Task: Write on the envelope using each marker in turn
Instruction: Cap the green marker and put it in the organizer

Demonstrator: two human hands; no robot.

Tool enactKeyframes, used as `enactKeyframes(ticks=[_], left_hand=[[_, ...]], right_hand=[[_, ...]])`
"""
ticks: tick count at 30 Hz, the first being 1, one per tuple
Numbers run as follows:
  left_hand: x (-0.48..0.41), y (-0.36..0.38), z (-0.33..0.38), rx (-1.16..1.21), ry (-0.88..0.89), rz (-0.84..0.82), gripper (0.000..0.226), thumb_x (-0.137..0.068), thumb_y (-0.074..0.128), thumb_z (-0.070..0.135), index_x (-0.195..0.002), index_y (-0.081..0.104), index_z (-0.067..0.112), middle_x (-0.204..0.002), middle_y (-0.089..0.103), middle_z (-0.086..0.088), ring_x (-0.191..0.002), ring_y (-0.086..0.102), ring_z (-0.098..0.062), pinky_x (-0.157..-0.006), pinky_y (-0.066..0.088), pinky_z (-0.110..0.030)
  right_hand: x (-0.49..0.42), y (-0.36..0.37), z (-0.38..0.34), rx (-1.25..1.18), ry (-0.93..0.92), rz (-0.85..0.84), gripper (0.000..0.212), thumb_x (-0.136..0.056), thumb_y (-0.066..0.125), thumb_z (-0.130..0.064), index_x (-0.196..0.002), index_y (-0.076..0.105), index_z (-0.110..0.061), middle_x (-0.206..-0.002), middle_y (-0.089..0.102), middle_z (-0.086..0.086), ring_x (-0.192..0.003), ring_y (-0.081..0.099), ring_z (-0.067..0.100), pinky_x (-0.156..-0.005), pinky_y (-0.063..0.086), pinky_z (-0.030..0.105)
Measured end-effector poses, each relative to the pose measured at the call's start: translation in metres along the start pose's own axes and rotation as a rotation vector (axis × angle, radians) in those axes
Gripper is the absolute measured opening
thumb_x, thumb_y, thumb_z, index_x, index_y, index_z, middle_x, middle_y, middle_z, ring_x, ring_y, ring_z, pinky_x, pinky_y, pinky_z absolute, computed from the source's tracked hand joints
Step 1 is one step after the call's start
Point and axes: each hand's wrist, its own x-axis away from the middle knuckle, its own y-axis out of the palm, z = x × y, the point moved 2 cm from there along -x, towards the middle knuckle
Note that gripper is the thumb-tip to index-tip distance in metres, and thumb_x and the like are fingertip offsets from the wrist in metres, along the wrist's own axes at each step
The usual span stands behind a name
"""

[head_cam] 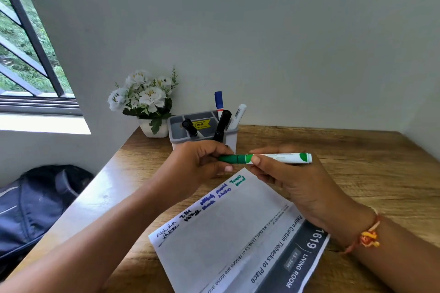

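A white paper envelope (228, 228) lies on the wooden table (357, 173), with handwritten words in black, blue and green along its far edge. Above it I hold a green marker (281, 157) level between both hands. My left hand (202, 162) pinches its green cap end. My right hand (292, 188) grips the white barrel near the cap. A grey organiser box (204, 129) behind my hands holds a blue-capped marker (218, 102), a white marker (238, 115) and two black markers (221, 126).
A white pot of white flowers (145, 102) stands in the table's far left corner beside the organiser. A dark bag (35, 207) lies on the floor at left, below a window. Walls close the table at back and right.
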Motion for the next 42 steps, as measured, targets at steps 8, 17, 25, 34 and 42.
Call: enactKeyframes(ticks=[8, 17, 25, 34, 42], left_hand=[[0.002, 0.005, 0.004, 0.003, 0.03, -0.029, 0.019, -0.09, 0.069, 0.008, -0.106, 0.075, 0.015, -0.094, 0.078, -0.004, -0.084, 0.075, -0.012, -0.077, 0.059, -0.021], [0.002, 0.003, 0.004, -0.224, 0.083, 0.08, 0.02, -0.089, 0.072, 0.011, -0.104, 0.073, 0.024, -0.094, 0.074, 0.013, -0.085, 0.069, 0.001, -0.069, 0.053, -0.012], [0.007, -0.012, 0.022, -0.466, 0.372, 0.247, 0.025, -0.087, 0.072, 0.005, -0.108, 0.075, 0.018, -0.102, 0.074, 0.008, -0.092, 0.067, -0.005, -0.081, 0.055, -0.021], [0.014, -0.011, 0.032, -0.309, 0.44, 0.387, 0.045, -0.086, 0.075, 0.011, -0.128, 0.064, 0.019, -0.115, 0.068, 0.008, -0.099, 0.066, 0.003, -0.088, 0.053, -0.017], [0.01, -0.027, 0.024, -0.44, 0.385, 0.577, 0.048, -0.086, 0.076, 0.024, -0.128, 0.057, 0.013, -0.119, 0.061, 0.0, -0.109, 0.057, -0.013, -0.088, 0.051, -0.03]], right_hand=[[0.002, -0.004, -0.002, 0.141, 0.019, -0.026, 0.018, -0.076, 0.079, -0.032, -0.093, 0.081, -0.025, -0.091, 0.084, -0.001, -0.09, 0.08, 0.015, -0.081, 0.062, 0.031], [-0.012, -0.004, 0.003, 0.067, -0.013, -0.124, 0.025, -0.074, 0.078, -0.027, -0.096, 0.084, -0.02, -0.1, 0.083, 0.008, -0.103, 0.077, 0.023, -0.093, 0.061, 0.033], [-0.015, -0.018, -0.023, 0.115, 0.087, -0.429, 0.042, -0.088, 0.069, -0.041, -0.121, 0.075, -0.015, -0.121, 0.076, 0.014, -0.108, 0.072, 0.029, -0.096, 0.057, 0.042], [-0.006, 0.013, -0.048, 0.708, -0.133, -0.237, 0.026, -0.095, 0.068, -0.03, -0.119, 0.07, -0.039, -0.103, 0.08, -0.015, -0.102, 0.073, 0.003, -0.102, 0.054, 0.044], [-0.061, 0.022, -0.103, 0.375, -0.501, 0.189, 0.037, -0.093, 0.073, -0.016, -0.127, 0.058, -0.013, -0.105, 0.074, 0.003, -0.097, 0.076, 0.02, -0.089, 0.063, 0.041]])
